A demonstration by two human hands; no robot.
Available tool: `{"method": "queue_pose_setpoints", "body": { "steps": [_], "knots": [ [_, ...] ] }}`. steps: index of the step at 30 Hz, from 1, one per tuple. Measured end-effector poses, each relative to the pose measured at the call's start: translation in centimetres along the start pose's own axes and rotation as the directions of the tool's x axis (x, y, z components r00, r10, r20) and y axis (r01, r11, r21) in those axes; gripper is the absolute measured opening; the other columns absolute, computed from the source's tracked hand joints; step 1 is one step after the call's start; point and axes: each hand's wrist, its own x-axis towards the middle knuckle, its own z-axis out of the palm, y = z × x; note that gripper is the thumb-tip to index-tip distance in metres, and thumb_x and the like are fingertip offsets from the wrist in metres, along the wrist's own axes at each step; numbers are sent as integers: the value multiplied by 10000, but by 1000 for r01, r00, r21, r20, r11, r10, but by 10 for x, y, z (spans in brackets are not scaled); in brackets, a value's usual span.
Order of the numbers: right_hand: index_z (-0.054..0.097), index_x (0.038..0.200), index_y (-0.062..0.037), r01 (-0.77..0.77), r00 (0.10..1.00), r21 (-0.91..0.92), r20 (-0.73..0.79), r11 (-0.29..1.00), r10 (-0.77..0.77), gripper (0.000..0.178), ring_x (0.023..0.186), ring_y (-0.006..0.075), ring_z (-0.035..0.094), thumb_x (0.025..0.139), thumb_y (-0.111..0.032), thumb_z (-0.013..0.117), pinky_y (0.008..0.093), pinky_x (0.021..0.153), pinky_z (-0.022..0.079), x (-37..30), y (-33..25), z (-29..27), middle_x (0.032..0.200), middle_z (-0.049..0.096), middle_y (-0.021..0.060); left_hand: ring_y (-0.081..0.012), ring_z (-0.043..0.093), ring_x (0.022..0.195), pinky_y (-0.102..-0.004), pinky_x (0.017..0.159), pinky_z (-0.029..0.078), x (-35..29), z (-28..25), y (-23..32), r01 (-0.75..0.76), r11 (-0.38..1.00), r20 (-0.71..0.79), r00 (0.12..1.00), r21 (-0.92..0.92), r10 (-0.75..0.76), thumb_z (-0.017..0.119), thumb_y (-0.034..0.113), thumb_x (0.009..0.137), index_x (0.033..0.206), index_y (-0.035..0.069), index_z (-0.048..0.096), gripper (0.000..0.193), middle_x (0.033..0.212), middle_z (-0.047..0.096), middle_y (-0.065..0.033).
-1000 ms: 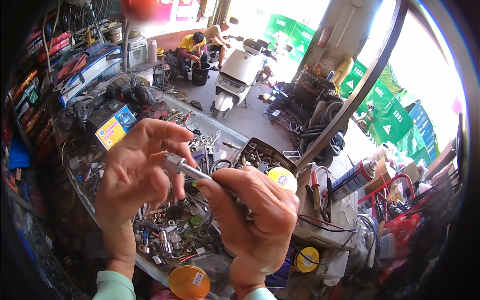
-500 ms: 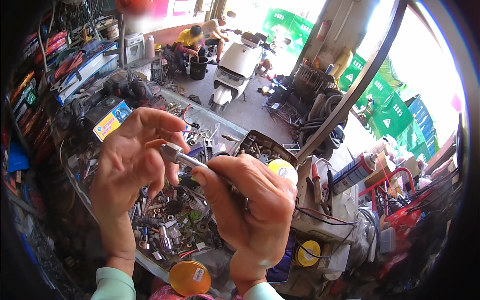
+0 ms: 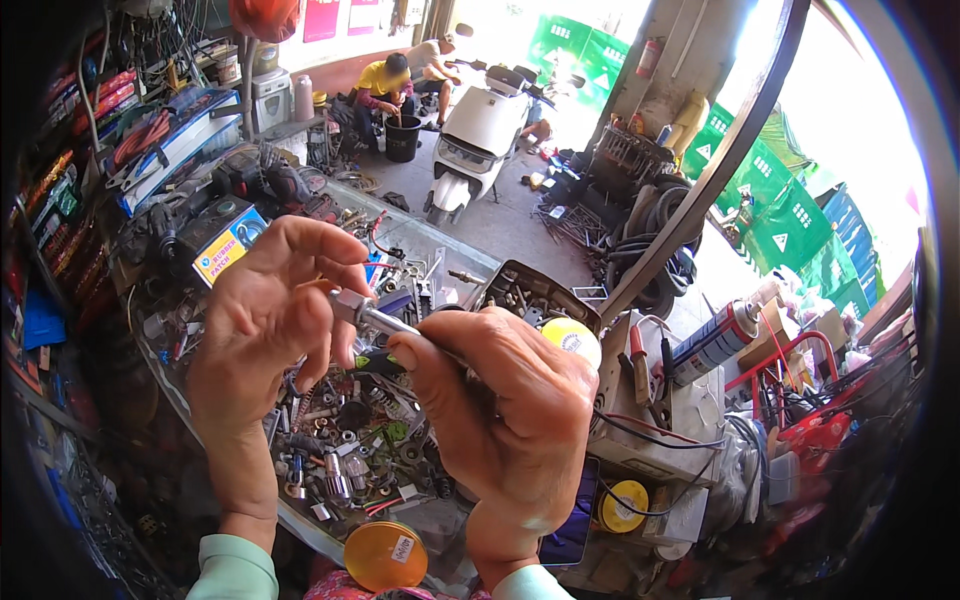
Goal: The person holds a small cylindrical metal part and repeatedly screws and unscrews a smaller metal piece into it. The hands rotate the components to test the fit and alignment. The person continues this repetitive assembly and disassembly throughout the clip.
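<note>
Right hand [image 3: 515, 392] is pinching the metal rod [image 3: 388, 322] by its shank — likely leaving the hex end [image 3: 347, 305] exposed. Left hand [image 3: 262, 325] is resting half-curled there, can't tell if gripping. Rod's sitting between both, above loose parts [image 3: 337, 480].

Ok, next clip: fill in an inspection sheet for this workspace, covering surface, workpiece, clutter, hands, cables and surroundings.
Surface: bench, strewn with small metal parts.
Workpiece: metal rod with a hex end, held above the bench.
Clutter: mixed loose parts; orange disc at the near edge.
Hands: right hand pinches the rod; left hand curls beside the hex end, contact unclear.
Cables: black cable, loosely looped at right.
Surroundings: white scooter; person in yellow at a black bucket; tyres.
</note>
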Motion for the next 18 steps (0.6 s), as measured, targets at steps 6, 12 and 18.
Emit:
{"method": "queue_pose_setpoints", "body": {
  "steps": [6,12,18],
  "knots": [
    [601,814,-66,-13,1000,-32,25,999,14,90,476,200,520,825,-105,682,317,410,384,0,-4,-1,639,533,42,-29,488,528,-155,448,333,-5,-7,1,115,982,-41,993,149,-110,675,302,871,932,26,573,301,704,572,-4],
    [610,823,-70,-18,1000,-29,13,999,19,84,480,198,526,818,-98,688,312,408,382,1,-6,-2,648,546,41,-68,544,730,-166,500,406,-2,6,5,-109,994,-4,994,-15,109,760,207,793,1050,-9,544,399,912,583,-44],
    [609,828,-68,-20,999,-45,38,999,21,83,484,199,537,818,-97,686,310,410,387,0,-5,-1,660,558,42,-7,452,505,-147,457,348,-2,-5,-3,114,987,-24,993,110,-113,699,318,855,968,6,579,353,673,554,14]
  ]
}}
